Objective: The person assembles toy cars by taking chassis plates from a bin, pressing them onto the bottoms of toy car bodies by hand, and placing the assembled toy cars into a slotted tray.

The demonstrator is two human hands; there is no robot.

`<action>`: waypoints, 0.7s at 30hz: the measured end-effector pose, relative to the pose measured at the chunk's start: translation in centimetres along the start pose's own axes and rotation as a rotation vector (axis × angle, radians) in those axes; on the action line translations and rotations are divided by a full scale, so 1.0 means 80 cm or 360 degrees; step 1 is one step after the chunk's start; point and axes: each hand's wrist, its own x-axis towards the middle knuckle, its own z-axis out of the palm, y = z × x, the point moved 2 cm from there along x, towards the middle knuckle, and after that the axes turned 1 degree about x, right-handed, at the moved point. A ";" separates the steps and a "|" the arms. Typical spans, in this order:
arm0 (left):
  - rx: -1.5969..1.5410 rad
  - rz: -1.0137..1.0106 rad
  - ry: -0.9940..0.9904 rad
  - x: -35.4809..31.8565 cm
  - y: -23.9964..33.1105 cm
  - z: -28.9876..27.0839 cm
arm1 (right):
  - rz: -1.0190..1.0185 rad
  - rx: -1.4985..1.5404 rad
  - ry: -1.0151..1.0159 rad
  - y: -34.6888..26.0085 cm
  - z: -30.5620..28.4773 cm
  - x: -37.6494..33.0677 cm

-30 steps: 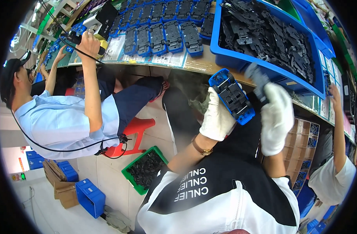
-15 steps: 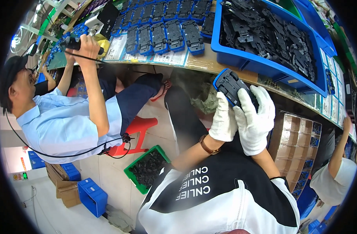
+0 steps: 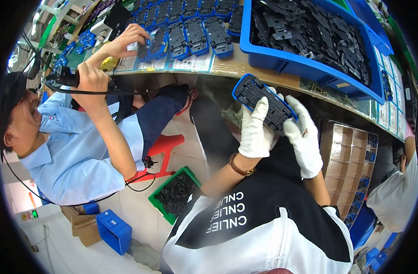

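A toy car point(image 3: 265, 102) with a blue body and black chassis hangs in front of the bench edge, its underside facing up. My left hand point(image 3: 255, 134), in a white glove, grips the car's near side with the thumb across the chassis. At the car's right end, my right hand point(image 3: 307, 141), gloved too, curls its fingers around the edge. Parts of both hands' fingers are hidden behind the car. Beyond the hands, several similar cars point(image 3: 218, 36) lie underside up in rows on the bench.
A large blue bin point(image 3: 305, 78) of black chassis parts stands on the bench. At left, a co-worker point(image 3: 76, 150) holds a black tool point(image 3: 65, 76) and touches a car in the rows. A compartmented carton point(image 3: 339, 160) stands at right; a green crate point(image 3: 156, 201) lies on the floor.
The car in my hands has moved slightly left and nearer, and my right hand has slid from its chassis to its right end. The co-worker's far hand has reached to the car rows.
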 end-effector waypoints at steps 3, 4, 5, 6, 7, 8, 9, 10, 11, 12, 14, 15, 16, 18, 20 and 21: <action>0.0056 0.0086 0.0077 -0.001 -0.002 -0.001 | -0.0006 0.0056 -0.0065 0.002 0.004 -0.001; 0.0058 0.0082 0.0081 -0.002 -0.003 -0.001 | 0.0037 0.0129 -0.0066 0.002 0.005 -0.002; 0.0072 0.0089 0.0088 -0.002 -0.003 -0.001 | 0.0042 0.0191 -0.0078 0.004 0.006 -0.001; 0.0086 0.0097 0.0095 -0.003 -0.003 -0.001 | 0.0045 0.0195 -0.0076 0.006 0.006 0.000; 0.0090 0.0094 0.0097 -0.003 -0.002 -0.001 | 0.0049 0.0197 -0.0061 0.007 0.006 0.001; 0.0137 0.0123 0.0087 -0.002 -0.001 0.000 | 0.0054 0.0199 -0.0051 0.008 0.006 0.001; 0.0183 0.0152 0.0077 -0.001 0.000 -0.001 | 0.0057 0.0203 -0.0053 0.008 0.006 0.002; 0.0186 0.0153 0.0081 -0.001 -0.001 -0.002 | 0.0095 0.0288 -0.0047 0.005 0.007 0.002; 0.0222 0.0202 0.0079 -0.001 -0.001 -0.002 | 0.0131 0.0374 -0.0040 0.003 0.009 0.002; 0.0258 0.0251 0.0077 -0.001 -0.001 -0.002 | 0.0133 0.0377 -0.0042 0.003 0.009 0.002; 0.0258 0.0271 0.0077 -0.004 -0.001 -0.002 | 0.0122 0.0354 -0.0072 0.005 0.010 -0.001; 0.0255 0.0290 0.0075 -0.004 -0.002 -0.002 | 0.0124 0.0356 -0.0072 0.005 0.012 -0.002; 0.0257 0.0290 0.0077 -0.004 -0.005 -0.004 | 0.0103 0.0308 -0.0054 0.005 0.014 -0.004; 0.0304 0.0399 0.0105 -0.004 -0.008 -0.005 | 0.0083 0.0260 -0.0042 0.006 0.017 -0.006; 0.0299 0.0416 0.0097 -0.003 -0.006 -0.006 | 0.0032 0.0339 0.0040 0.012 0.021 -0.006; 0.0324 0.0395 0.0125 -0.003 -0.007 -0.008 | 0.0025 0.0348 0.0032 0.010 0.022 -0.006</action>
